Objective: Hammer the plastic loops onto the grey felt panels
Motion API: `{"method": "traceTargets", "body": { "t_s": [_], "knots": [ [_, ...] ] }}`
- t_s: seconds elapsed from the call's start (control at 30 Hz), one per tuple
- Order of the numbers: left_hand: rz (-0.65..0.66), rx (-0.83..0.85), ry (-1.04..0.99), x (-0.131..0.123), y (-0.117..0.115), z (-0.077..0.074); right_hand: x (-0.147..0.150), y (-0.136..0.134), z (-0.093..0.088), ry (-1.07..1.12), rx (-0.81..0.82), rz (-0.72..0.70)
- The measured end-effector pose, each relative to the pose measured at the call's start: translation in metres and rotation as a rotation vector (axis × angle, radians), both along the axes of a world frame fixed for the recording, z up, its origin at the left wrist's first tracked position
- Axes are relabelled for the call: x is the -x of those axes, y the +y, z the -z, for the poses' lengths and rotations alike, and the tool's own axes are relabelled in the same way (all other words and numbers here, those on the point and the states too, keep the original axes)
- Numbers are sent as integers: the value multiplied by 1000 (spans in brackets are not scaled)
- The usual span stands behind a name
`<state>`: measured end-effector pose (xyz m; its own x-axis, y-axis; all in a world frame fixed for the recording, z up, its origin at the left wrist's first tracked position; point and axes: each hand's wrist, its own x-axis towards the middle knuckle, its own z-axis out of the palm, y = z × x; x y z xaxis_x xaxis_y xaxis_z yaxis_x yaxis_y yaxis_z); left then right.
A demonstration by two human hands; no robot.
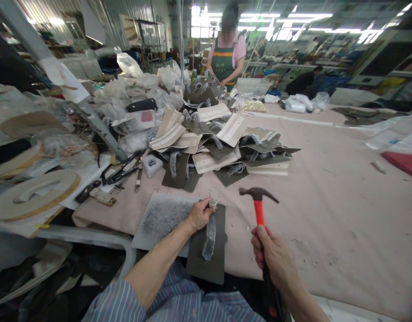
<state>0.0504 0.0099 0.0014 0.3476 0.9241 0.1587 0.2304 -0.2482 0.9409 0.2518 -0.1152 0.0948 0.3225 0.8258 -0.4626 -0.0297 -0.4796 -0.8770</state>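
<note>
A claw hammer (259,212) with a red and black handle is raised over the table in my right hand (273,255), whose fingers wrap round the handle. My left hand (201,214) pinches a small round metal piece (213,203) upright at the top of a dark flat panel (217,250). A plastic-wrapped handle (210,239) runs along that panel. The panel lies partly on a speckled grey board (162,219) and reaches past the table's front edge. Small bits are scattered around it.
Behind lies a heap of dark and beige panels (219,156). Tools (125,172) and a tape roll (34,194) are at the left, below a slanted metal post (98,127). Across the table stands a person in an apron (223,60).
</note>
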Motion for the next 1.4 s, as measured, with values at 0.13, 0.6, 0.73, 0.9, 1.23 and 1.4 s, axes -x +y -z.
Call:
{"method": "traceTargets", "body": {
  "t_s": [0.13, 0.6, 0.73, 0.9, 1.23, 1.4],
  "knots": [
    [9, -31, 10, 0, -2, 3, 10, 13, -24, -711, -344, -149],
    [22, 7, 16, 2, -3, 7, 38, 27, -106, -819, -780, 147],
    [21, -17, 55, 3, -4, 4, 17, 7, -11, -956, -163, -447],
    [36, -10, 5, 3, -3, 3, -23, -8, 46, -1017, 76, -505],
    [-23, 64, -92, 1, -3, 8, 32, 10, 48, -1240, -486, -660],
    [-142, 258, -280, -8, 2, 8, 84, 23, 32, -1250, -476, -1141]
  ]
}}
